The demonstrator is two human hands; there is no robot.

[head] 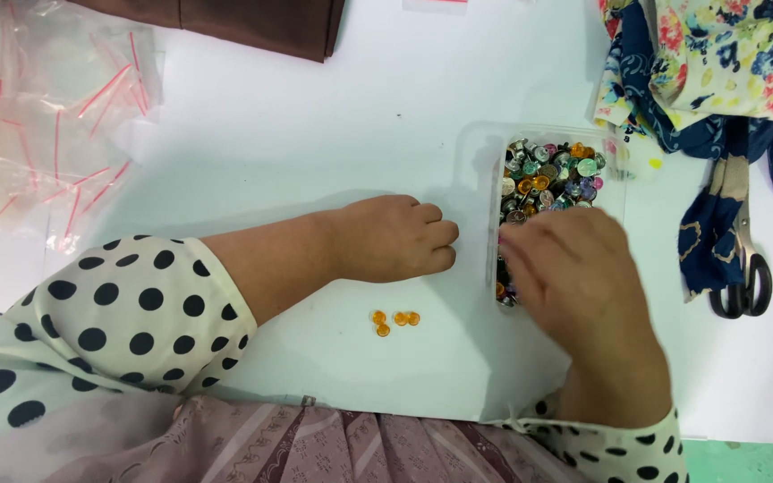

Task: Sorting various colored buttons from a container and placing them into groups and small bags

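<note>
My left hand rests on the white table as a loose fist, knuckles toward a clear plastic tray and nothing visible in it. That tray is full of small mixed-colour buttons. My right hand lies over the tray's near end with its fingers down among the buttons, blurred; what the fingertips hold is hidden. Several small orange buttons lie in a little cluster on the table just below my left hand.
A heap of clear zip bags with red strips lies at the far left. Floral fabric is piled at the top right, with black-handled scissors below it. Brown cloth hangs over the far edge.
</note>
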